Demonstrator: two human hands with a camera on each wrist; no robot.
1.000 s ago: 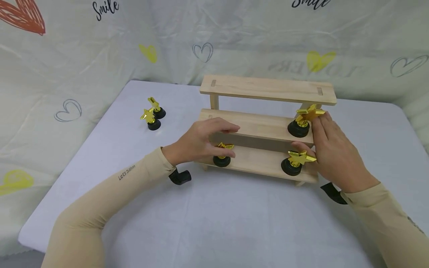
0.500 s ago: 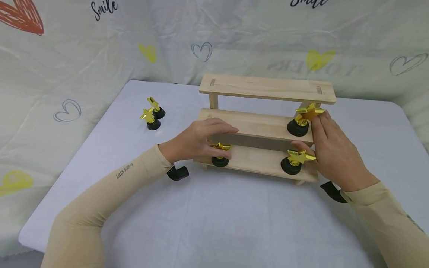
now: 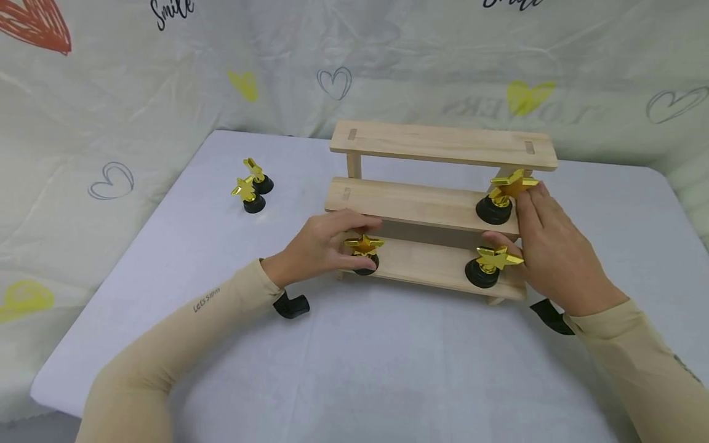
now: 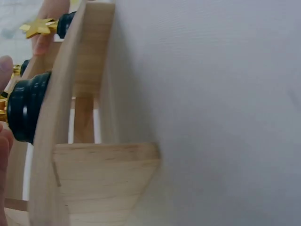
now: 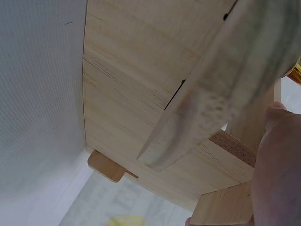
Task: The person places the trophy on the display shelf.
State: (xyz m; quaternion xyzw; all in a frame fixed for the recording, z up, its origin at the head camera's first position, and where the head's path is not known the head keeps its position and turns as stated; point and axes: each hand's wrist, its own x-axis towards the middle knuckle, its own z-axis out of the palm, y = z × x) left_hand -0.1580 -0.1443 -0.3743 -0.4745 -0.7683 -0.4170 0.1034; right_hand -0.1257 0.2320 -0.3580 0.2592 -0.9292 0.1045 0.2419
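Note:
A three-tier wooden display shelf point(image 3: 432, 145) stands on the table. My left hand point(image 3: 312, 245) curls round a small gold star trophy point(image 3: 364, 246) at the left end of the lowest tier, thumb in front of its black base. The left wrist view shows that base point(image 4: 29, 108) standing on the plank. At the shelf's right end my right hand point(image 3: 562, 261) grips the side, with the thumb below the middle tier. Beside its fingers stands a second star trophy point(image 3: 493, 211) on the middle tier. A third trophy point(image 3: 480, 274) sits below on the lowest tier.
Two more star trophies stand close together at the table's left, the front one point(image 3: 254, 203) almost touching the rear one point(image 3: 263, 184). A white cloth covers the table point(image 3: 388, 369). Behind hangs a printed curtain point(image 3: 410, 55).
My left hand has come down a little, its thumb moving from the star to the base. The trophy in it has shifted slightly left. My right hand stays in place.

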